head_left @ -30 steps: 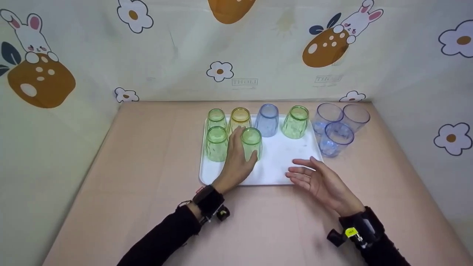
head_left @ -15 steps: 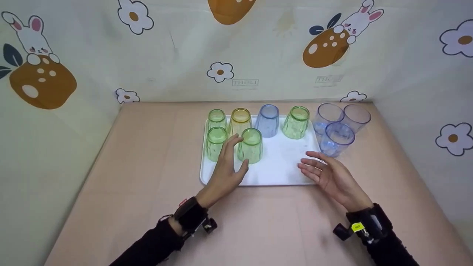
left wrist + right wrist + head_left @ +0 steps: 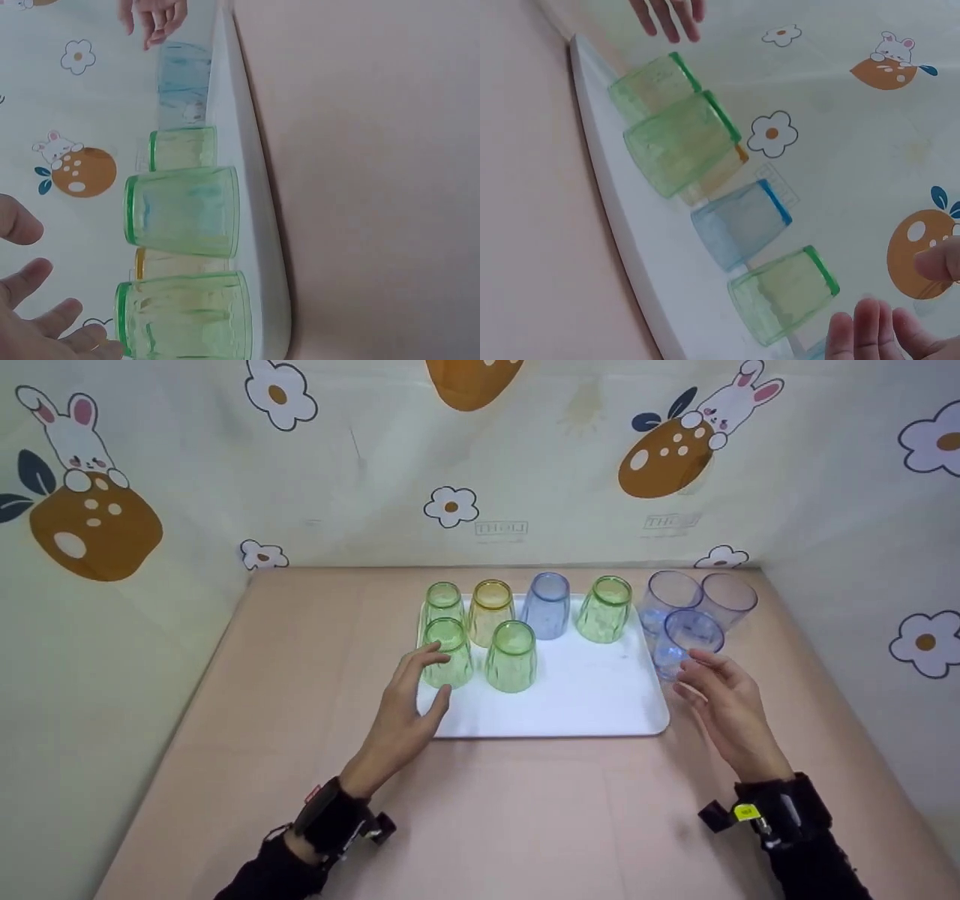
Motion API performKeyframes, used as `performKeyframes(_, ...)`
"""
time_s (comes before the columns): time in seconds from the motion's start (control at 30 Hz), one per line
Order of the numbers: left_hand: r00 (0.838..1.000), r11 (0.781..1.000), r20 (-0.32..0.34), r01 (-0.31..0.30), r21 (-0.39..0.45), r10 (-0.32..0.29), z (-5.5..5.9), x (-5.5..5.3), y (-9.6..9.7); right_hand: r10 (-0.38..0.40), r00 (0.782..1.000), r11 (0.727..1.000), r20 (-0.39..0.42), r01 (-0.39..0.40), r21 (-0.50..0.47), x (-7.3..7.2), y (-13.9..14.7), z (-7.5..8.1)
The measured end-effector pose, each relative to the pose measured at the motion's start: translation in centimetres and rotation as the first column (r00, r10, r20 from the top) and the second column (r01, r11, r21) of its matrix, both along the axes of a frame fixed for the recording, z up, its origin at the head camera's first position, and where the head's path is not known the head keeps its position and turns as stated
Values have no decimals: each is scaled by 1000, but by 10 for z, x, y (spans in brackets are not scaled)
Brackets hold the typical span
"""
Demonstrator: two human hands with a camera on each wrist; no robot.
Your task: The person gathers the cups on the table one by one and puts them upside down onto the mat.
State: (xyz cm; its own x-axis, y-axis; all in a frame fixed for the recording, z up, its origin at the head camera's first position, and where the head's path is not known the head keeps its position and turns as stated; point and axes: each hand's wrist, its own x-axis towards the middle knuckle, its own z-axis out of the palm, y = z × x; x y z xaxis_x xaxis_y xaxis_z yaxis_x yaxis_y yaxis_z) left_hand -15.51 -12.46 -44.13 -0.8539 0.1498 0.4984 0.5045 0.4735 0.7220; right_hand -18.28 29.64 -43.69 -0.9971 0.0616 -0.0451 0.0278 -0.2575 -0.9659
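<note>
My left hand (image 3: 401,709), thumb apart from its fingers, overlaps the front-left green glass (image 3: 454,660) and holds nothing. Beside that glass is another green glass (image 3: 511,656), both on a white tray (image 3: 592,697). Behind them stand a green (image 3: 444,600), a yellow (image 3: 493,611), a blue (image 3: 547,607) and one more green glass (image 3: 604,611), all bottom up. My right hand (image 3: 727,709) is at the nearest of three blue glasses (image 3: 694,634), standing rim up right of the tray. Its fingertips overlap that glass; the right wrist view shows thumb and fingers apart.
Two other blue glasses (image 3: 672,589) (image 3: 729,596) stand just behind the near one, close together. A patterned wall covering (image 3: 375,465) rises at the back and sides of the pinkish tabletop (image 3: 525,810).
My left hand has let go of the front green glass beside it and drawn back to the left. My right hand has moved right, from over the tray to the near blue glass.
</note>
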Motion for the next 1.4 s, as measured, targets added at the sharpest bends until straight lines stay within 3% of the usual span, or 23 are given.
performKeyframes(0.07,1000,1000,-5,-11,-2,11,0,2,-5,-57,998,992,-31,61,110,-2,3,-3)
performKeyframes(0.13,1000,1000,-10,-17,-8,17,0,3,-10,-120,991,967,-62,131,220,-4,6,-6)
performKeyframes(0.27,1000,999,-19,-24,-39,23,0,5,-19,-228,969,863,-93,245,441,-8,11,-11)
performKeyframes(0.37,1000,996,-19,-26,-90,24,2,4,-29,-271,958,788,-89,274,551,-12,14,-13)
performKeyframes(0.4,1000,992,-14,-27,-121,26,2,4,-33,-270,959,775,-83,267,573,-13,15,-13)
performKeyframes(0.5,999,969,13,-30,-245,35,5,4,-45,-235,970,756,-62,222,615,-17,19,-13)
performKeyframes(0.63,998,918,54,-18,-396,42,8,1,-59,-171,985,753,-32,152,640,-23,26,-16)
performKeyframes(0.83,993,873,115,21,-488,41,5,-2,-71,-73,997,743,-15,64,666,-32,32,-24)
performKeyframes(1.1,988,850,137,15,-527,68,-1,-3,-78,-43,999,724,-1,32,689,-37,31,-26)
performKeyframes(1.4,987,849,148,21,-527,68,-1,-1,-76,-25,998,714,-60,60,697,-48,31,-30)
